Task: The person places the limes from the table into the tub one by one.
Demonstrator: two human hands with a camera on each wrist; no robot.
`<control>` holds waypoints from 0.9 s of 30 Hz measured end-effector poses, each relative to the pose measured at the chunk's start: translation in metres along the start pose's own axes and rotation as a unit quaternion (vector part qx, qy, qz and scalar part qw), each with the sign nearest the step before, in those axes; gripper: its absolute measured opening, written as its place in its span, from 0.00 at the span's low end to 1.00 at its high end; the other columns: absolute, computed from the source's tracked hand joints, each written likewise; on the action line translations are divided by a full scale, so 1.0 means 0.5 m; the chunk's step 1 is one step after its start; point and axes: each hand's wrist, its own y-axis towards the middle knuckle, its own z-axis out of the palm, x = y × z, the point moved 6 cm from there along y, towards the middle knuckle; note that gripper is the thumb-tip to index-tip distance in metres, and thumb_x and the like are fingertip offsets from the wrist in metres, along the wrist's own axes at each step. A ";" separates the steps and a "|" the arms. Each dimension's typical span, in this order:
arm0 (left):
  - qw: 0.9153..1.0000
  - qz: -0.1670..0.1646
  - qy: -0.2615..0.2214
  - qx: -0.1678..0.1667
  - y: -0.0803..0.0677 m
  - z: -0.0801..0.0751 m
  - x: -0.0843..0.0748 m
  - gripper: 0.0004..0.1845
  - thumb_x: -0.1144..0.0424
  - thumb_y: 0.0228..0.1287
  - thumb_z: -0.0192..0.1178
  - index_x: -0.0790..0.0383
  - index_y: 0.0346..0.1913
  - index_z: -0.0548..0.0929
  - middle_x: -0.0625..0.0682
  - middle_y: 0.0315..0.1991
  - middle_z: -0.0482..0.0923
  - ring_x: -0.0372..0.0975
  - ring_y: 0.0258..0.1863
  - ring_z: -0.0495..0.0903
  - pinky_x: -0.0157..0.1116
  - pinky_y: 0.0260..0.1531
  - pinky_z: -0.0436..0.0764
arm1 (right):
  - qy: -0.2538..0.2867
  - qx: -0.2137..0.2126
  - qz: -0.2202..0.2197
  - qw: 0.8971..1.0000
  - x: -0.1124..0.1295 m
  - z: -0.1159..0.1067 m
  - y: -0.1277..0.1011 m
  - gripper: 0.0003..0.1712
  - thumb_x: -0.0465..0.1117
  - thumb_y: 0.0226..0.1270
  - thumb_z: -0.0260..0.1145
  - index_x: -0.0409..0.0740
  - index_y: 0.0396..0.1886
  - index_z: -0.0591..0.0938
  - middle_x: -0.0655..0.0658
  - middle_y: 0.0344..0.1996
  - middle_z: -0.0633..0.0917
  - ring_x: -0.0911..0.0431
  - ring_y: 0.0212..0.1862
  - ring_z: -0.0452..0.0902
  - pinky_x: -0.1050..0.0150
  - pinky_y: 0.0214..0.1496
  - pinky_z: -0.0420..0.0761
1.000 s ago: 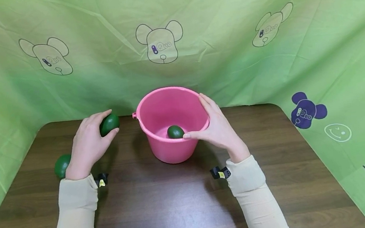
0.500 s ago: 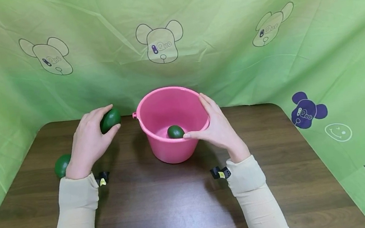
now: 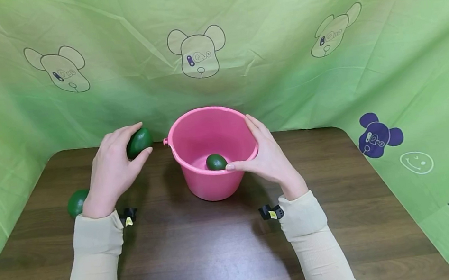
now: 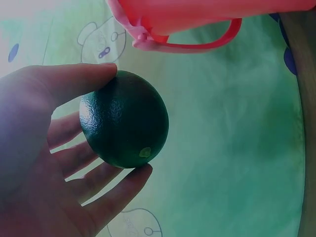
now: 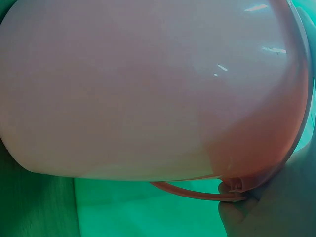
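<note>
My left hand holds a dark green avocado above the table, just left of the pink bucket. In the left wrist view the avocado sits between my thumb and fingertips, with the bucket's handle above it. My right hand grips the bucket's right rim, thumb on the front lip. In the right wrist view the bucket's wall fills the frame. A second avocado lies inside the bucket. A third avocado rests on the table behind my left wrist.
The dark wooden table is bordered by a green cloth printed with bear figures, hanging behind and draped down both sides. Small black clips show at both cuffs.
My left hand has carried its avocado a little up and to the right, closer to the bucket. My right hand and the bucket have stayed put.
</note>
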 end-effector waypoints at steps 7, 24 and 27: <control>1.000 0.012 -0.006 -0.005 0.004 -0.003 -0.019 0.31 0.59 0.65 0.71 0.58 0.70 0.77 0.56 0.66 0.76 0.53 0.63 0.72 0.59 0.57 0.75 | -0.001 0.000 -0.001 1.000 0.001 0.000 0.000 0.74 0.65 0.39 0.85 0.52 0.83 0.55 0.56 0.79 0.55 0.54 0.76 0.53 0.44 0.70 0.66; 0.998 0.050 -0.014 -0.032 0.024 -0.015 -0.059 0.31 0.58 0.63 0.73 0.58 0.69 0.78 0.53 0.65 0.77 0.51 0.62 0.73 0.53 0.58 0.75 | -0.003 0.000 -0.003 1.000 0.001 -0.001 0.000 0.73 0.65 0.40 0.85 0.53 0.83 0.55 0.56 0.79 0.55 0.54 0.76 0.53 0.44 0.70 0.66; 0.998 0.050 -0.019 -0.027 0.030 -0.013 -0.066 0.32 0.58 0.63 0.73 0.58 0.70 0.77 0.53 0.65 0.77 0.51 0.62 0.73 0.53 0.57 0.75 | -0.003 0.000 -0.002 1.000 0.001 -0.001 0.001 0.73 0.65 0.40 0.85 0.54 0.83 0.55 0.56 0.79 0.55 0.54 0.76 0.53 0.44 0.70 0.66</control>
